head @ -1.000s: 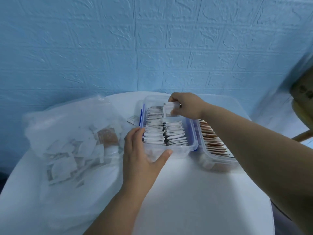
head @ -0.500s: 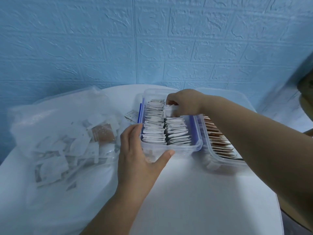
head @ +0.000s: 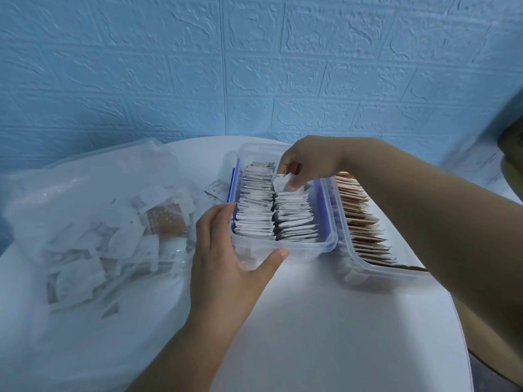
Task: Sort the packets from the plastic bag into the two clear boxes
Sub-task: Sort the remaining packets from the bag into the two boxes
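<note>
Packet: I am pinching one white packet (head: 284, 183) at the far end of the left box. Its lower edge is sitting at the head of the right-hand row, and its top is standing above the packets in front of it.
Right hand: my right hand (head: 310, 162) is reaching across from the right, with fingers curled down and clamped on the packet.
Left box: the left box (head: 283, 248) is standing on the table and holding two rows of white packets (head: 256, 219) packed on edge. Blue strips are running along its long sides.
Left hand: my left hand (head: 226, 250) is gripping the box's near-left corner, with the thumb lying along the front wall and the fingers lying against the left wall.
Right box: the right box (head: 382, 272) is standing just beside the left box, touching or nearly so. It is holding a row of brown packets (head: 365, 230), and my right forearm is crossing over it.
Bag: the bag (head: 85, 210) is lying slumped to the left of the boxes, with loose white packets and at least one brown one showing through it.
Loose packet: one loose packet (head: 216, 188) is lying on the table between the bag and the left box.
Table: the white table (head: 339, 329) is carrying all of this.
Wall: a blue textured wall (head: 254, 66) is standing behind the table.
</note>
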`<state>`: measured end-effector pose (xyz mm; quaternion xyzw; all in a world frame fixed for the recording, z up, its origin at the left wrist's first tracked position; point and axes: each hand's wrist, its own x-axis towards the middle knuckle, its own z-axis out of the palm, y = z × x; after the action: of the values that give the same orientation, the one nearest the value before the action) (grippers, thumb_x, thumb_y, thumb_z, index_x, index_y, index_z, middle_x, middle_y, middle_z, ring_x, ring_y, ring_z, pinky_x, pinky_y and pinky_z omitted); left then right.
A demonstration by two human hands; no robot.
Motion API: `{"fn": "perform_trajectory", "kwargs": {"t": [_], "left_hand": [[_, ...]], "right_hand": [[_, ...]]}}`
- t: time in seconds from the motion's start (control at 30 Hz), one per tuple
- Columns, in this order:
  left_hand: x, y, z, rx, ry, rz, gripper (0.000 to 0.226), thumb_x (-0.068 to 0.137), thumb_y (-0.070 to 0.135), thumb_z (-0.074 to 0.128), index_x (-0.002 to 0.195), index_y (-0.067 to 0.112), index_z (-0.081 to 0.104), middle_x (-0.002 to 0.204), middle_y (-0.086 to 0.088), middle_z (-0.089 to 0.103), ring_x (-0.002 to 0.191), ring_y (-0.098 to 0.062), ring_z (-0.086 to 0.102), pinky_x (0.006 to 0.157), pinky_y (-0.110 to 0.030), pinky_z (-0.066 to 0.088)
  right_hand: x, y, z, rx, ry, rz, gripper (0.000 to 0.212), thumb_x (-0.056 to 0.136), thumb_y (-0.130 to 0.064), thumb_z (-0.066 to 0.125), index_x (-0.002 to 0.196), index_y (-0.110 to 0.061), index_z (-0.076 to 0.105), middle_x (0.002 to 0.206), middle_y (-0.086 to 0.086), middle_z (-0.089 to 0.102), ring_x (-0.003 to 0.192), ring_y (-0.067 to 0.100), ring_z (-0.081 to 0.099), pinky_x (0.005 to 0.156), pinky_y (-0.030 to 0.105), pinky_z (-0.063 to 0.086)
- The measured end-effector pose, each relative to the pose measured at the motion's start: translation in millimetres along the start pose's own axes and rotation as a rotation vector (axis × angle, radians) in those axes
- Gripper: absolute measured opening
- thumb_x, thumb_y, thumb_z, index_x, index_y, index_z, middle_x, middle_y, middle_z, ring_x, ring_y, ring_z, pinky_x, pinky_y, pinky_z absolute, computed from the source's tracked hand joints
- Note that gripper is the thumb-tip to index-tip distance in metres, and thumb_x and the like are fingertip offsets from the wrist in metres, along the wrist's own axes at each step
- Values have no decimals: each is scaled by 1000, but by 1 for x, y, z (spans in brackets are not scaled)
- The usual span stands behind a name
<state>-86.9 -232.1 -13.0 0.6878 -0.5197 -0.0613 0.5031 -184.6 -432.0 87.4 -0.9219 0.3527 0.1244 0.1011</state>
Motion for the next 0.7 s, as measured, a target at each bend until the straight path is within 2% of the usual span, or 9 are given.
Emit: {"fn": "perform_trajectory", "kwargs": {"t": [0.1,0.17,0.23,0.3,0.4,0.47,0.57,0.7], "left_hand": [[1,0,0,6,1,2,87,58,50,80,129,15,44,122,15,30,114,2,36,90,-30,45],[0,0,0,6,0,11,85,58,50,80,128,16,45,122,14,32,112,7,34,89,-28,43],[0,0,0,1,-6,2,84,58,48,79,128,15,45,123,12,33,110,10,31,89,-28,42],[1,1,0,3,-10,2,85,58,52,75,128,14,45,123,11,34,110,11,30,90,-27,41],[0,0,0,11,-9,17,87,59,53,77,129,13,45,123,12,32,111,12,29,91,-25,39],[0,0,0,2,-14,8,87,59,56,73,130,13,44,123,13,31,111,13,28,91,-24,38],[0,1,0,-1,-8,12,92,58,64,71,130,14,44,123,15,30,110,16,27,90,-20,38],[0,0,1,16,-14,12,87,59,54,76,130,15,44,122,15,30,108,16,27,90,-22,37]], "right_hand": [[-1,2,-5,134,-46,-6,35,80,-34,71,112,-23,63,104,-4,65,97,15,60,94,27,42],[-2,4,-8,177,-64,-15,26,81,-33,69,106,-25,66,107,-3,68,100,16,63,98,30,42],[-1,7,-8,203,-57,-16,19,82,-32,68,101,-28,69,104,-3,70,97,15,64,94,26,44],[3,8,-3,244,-12,-9,13,80,-32,70,93,-28,71,97,1,71,88,15,65,84,21,45],[8,7,6,261,72,-7,20,76,-34,74,87,-17,72,87,9,71,72,16,61,78,27,51],[7,6,7,249,69,-12,30,78,-38,71,89,-11,71,85,10,70,72,17,62,79,28,51],[3,6,0,275,-6,1,34,86,-40,61,97,-9,70,91,3,71,84,13,66,85,22,48],[5,3,-5,111,-129,17,26,94,-24,51,115,-16,64,109,-3,68,93,11,65,94,24,43]]}}
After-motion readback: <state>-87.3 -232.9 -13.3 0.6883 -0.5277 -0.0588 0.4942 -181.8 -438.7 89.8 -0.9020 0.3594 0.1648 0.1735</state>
